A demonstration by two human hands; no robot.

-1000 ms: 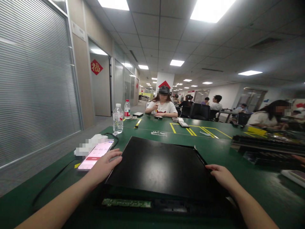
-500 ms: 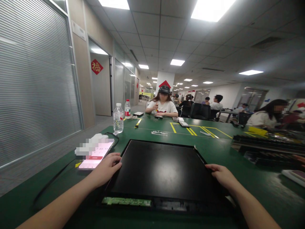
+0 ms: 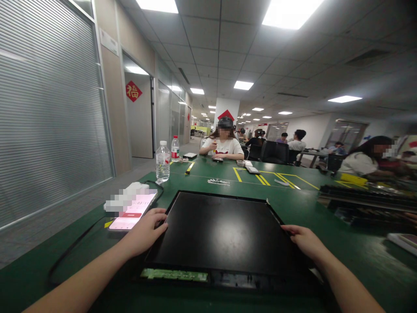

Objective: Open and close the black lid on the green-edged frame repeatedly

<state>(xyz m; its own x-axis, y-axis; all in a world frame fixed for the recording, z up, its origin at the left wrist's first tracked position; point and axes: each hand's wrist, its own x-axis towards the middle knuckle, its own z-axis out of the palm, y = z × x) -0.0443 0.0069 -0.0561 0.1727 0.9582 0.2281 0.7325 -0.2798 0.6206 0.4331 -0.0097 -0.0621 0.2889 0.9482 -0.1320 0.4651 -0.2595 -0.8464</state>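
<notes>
A black flat display panel [image 3: 221, 234] lies before me with its screen facing up. Along its near edge runs a strip of green circuit board [image 3: 176, 274]. My left hand [image 3: 148, 230] holds the panel's left edge, thumb and fingers at the frame. On the opposite side, my right hand [image 3: 301, 239] pinches the right edge between thumb and fingers; its lower fingers are partly hidden. A small light tab [image 3: 267, 201] sticks up at the panel's far right corner.
Left of the panel are a lit phone [image 3: 130, 217], a black cable [image 3: 68, 250] and a water bottle [image 3: 162, 161]. Dark parts [image 3: 355, 200] lie to the right on the green table [image 3: 276, 300]. A co-worker [image 3: 224, 145] sits opposite, and another person [image 3: 365, 161] is at right.
Both hands keep their hold and the panel stays in place. The whole view has shifted very slightly. The person at right has moved their head and arm a little.
</notes>
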